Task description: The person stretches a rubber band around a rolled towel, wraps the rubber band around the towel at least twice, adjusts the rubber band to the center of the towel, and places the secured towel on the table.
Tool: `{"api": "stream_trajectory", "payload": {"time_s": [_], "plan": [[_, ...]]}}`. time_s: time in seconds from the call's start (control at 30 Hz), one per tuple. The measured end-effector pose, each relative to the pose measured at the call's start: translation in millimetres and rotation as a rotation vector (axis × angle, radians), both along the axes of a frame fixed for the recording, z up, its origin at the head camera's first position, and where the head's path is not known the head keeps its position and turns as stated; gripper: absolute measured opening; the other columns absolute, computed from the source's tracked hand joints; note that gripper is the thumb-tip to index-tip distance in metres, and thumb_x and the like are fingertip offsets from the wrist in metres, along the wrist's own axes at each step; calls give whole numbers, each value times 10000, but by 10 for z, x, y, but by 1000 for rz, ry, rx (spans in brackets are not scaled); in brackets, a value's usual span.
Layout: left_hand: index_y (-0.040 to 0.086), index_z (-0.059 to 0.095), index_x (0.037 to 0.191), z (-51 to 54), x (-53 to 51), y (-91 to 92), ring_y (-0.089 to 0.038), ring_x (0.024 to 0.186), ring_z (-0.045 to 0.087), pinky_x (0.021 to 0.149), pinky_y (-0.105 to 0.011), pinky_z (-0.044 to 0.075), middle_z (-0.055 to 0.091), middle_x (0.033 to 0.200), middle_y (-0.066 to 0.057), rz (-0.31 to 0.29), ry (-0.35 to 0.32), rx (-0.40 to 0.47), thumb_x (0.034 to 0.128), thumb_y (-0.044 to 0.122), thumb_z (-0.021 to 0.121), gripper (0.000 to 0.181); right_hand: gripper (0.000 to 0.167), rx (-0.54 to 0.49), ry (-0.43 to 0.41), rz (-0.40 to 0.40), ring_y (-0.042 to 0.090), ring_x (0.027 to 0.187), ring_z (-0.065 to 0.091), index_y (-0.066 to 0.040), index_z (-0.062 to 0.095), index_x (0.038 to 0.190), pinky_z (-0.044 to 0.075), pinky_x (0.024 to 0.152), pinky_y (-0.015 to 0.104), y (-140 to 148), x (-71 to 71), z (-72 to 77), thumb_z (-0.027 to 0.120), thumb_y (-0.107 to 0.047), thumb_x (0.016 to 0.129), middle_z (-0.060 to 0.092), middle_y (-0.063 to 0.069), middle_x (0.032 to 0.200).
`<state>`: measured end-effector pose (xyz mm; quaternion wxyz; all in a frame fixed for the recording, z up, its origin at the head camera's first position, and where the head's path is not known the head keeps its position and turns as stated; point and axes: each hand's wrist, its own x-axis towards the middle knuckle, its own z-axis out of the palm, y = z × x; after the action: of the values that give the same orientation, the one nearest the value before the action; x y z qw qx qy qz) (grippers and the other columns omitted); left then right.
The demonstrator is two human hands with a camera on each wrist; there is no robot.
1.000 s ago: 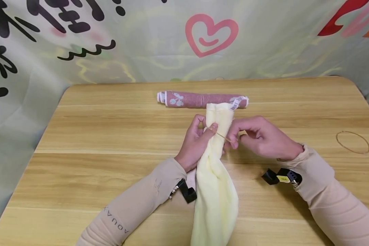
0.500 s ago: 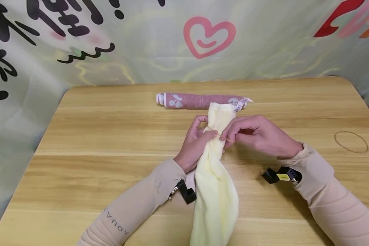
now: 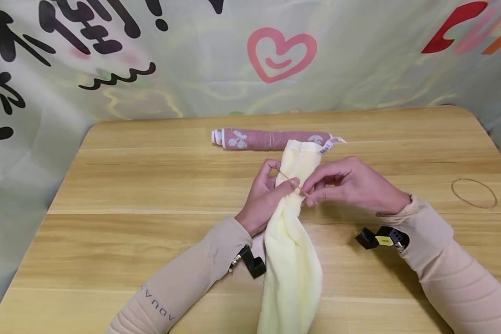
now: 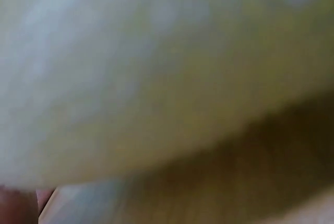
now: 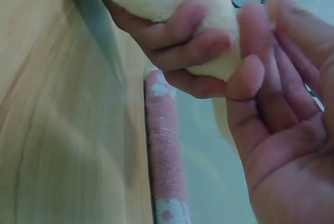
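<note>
A pale yellow towel (image 3: 294,264), gathered lengthwise, runs from the head view's bottom edge up to a narrow end with a white label. My left hand (image 3: 259,204) grips it near that end, thumb on top and fingers wrapped behind, as the right wrist view shows. A thin tan rubber band (image 3: 285,175) crosses the towel by the left thumb. Its right end is pinched between thumb and fingertips of my right hand (image 3: 346,185), close beside the towel. Blurred towel (image 4: 130,78) fills most of the left wrist view. Whether the band goes right round behind is hidden.
A rolled mauve towel (image 3: 263,140) with pale patterns lies across the back of the wooden table (image 3: 129,185), just beyond the yellow towel's end. At the right lies a second rubber band (image 3: 454,189). A printed cloth backdrop (image 3: 192,60) hangs behind the table.
My right fingertips have moved slightly left and down, and thumb and fingers have come together on the band. The yellow towel's narrow end has shifted slightly right. The left hand keeps its grip.
</note>
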<state>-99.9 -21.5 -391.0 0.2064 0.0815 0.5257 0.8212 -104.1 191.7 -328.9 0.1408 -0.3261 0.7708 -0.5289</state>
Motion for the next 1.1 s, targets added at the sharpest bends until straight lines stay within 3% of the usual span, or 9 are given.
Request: {"api": "stream_trajectory", "payload": {"time_s": [0.2,0.3,0.53,0.63,0.8,0.93,1.1], "plan": [[203,435,1061,-12,-22,8,-119,652,684,569,-266,593,666,880,-41,21,-21,-51,1025,100,579,180,141,-5,54,64,40,842,706,-69,818,960,591,757,189,-16,-2,3,727,27,909,802,-97,941],[206,440,1069,-14,-30,8,-120,670,686,586,-266,597,667,895,-40,27,-39,-72,1031,120,581,170,207,-22,91,83,60,894,727,-95,814,1021,597,806,191,-28,9,-2,683,43,940,811,-50,991],[205,429,1096,-7,-33,14,-102,692,686,598,-249,599,665,878,-3,27,-50,-74,1034,129,580,180,240,-82,185,72,59,1063,740,-47,791,1111,594,930,200,-64,39,-31,671,69,939,799,-44,1131],[205,416,1071,-5,-26,12,-87,724,684,614,-235,598,678,920,8,29,-39,-42,1035,89,566,193,267,-147,241,67,48,1089,725,-30,773,1169,572,879,164,-102,54,-39,675,62,940,781,-51,1196],[202,404,1048,-8,-25,10,-94,740,691,625,-238,599,680,967,2,27,-34,-28,1064,74,543,189,294,-264,420,78,69,1089,718,-13,719,1274,520,808,156,-196,71,-42,649,-16,988,741,-4,1298],[207,409,1062,-16,-22,14,-107,703,672,604,-237,587,664,945,2,21,-49,-74,1048,68,562,207,301,-272,595,67,83,1129,721,-6,704,1295,539,909,156,-275,97,-22,641,-94,1014,734,45,1307],[214,407,1066,-30,-15,12,-106,678,644,584,-227,562,640,949,3,-3,-50,-95,1042,50,543,214,327,-258,726,15,60,1204,702,-7,710,1282,554,1031,188,-343,152,-1,680,-169,1000,743,91,1270]]}}
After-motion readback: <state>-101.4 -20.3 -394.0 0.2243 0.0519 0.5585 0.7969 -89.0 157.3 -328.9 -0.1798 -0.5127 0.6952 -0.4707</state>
